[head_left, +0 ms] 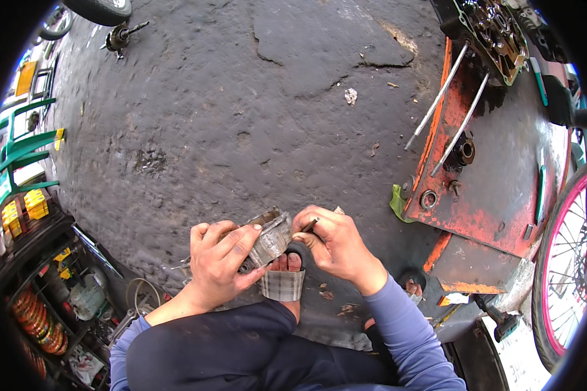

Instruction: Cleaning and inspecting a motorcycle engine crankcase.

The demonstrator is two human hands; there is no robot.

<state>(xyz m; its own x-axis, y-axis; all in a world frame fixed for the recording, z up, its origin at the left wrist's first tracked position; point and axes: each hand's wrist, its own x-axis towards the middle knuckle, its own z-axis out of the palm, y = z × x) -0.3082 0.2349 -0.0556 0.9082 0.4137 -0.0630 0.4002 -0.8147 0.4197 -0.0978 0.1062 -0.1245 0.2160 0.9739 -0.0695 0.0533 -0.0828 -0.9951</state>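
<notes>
My left hand (pixel 220 259) is closed around a grey metal engine part (pixel 272 241), blocky and dirty, held above my sandalled foot. It looks like an engine cylinder, though my fingers cover much of it. Close against its right side, my right hand (pixel 338 246) pinches a thin dark piece (pixel 310 225) between thumb and fingers. Only a short end of that piece shows, so its kind is unclear. Whether it touches the metal part I cannot tell.
On the right, a red metal worktop (pixel 482 215) bears an opened engine case (pixel 492 36) with two long studs, a metal ring (pixel 428 199) and small parts. Beyond are a pink-rimmed wheel (pixel 549 274) and a power drill (pixel 504 324). Left stand a tool shelf (pixel 42 234) and green chair (pixel 26 150).
</notes>
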